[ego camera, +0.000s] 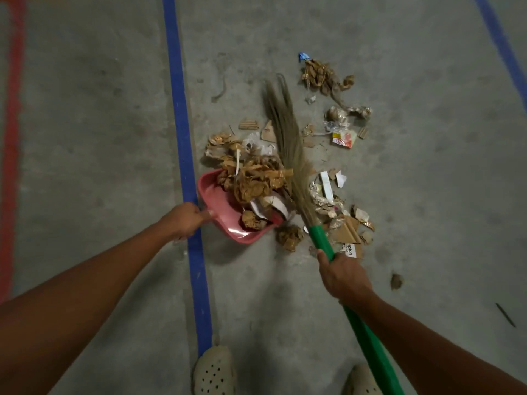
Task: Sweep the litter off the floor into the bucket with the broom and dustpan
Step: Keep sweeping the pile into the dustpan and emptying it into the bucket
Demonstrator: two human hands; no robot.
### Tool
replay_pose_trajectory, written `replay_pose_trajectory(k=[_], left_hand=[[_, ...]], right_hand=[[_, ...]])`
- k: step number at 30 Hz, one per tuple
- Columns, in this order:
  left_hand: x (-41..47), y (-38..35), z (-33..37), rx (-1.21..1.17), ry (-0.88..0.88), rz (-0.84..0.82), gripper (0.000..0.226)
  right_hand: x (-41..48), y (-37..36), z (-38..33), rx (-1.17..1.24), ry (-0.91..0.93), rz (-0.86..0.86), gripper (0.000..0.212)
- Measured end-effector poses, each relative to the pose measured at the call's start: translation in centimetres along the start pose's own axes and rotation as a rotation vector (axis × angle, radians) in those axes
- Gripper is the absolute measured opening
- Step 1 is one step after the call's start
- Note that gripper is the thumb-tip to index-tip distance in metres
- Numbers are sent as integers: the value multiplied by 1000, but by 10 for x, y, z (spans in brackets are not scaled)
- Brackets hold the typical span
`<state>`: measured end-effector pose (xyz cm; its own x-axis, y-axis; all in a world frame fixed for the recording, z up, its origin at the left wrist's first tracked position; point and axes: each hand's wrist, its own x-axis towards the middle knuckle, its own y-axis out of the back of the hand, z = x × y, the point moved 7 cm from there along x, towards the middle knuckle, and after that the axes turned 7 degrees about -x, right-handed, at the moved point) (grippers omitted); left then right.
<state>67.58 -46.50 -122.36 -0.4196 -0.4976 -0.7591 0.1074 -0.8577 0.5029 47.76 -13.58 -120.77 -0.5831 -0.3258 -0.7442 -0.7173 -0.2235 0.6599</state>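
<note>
Head view: the left hand (186,220) is clamped round the handle of the pink dustpan (215,195), which is down at the concrete floor (99,109), just beside a blue line (182,138). Crumpled brown litter (256,181) is heaped in the pan and spills past its mouth toward twelve o'clock. The right hand (342,276) is wrapped round the green shaft of the broom (320,238). The broom's grass bristles point to eleven o'clock and touch the heap's three o'clock side. More scraps (343,138) lie scattered from one to four o'clock of the pan. A red line (12,138) runs down the nine o'clock edge. Two pale clogs (214,372) stand at six o'clock.
</note>
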Motion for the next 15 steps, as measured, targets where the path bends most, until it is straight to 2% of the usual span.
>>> replay_pose_trajectory(k=[5,15], left_hand=[[2,-46,29,-116,-31,21,60],[-14,-83,-22,-276,-48,71,64]], right_hand=[[-13,-19,-1,-25,31,19,53],[-18,-8,40,-40,-11,145,51]])
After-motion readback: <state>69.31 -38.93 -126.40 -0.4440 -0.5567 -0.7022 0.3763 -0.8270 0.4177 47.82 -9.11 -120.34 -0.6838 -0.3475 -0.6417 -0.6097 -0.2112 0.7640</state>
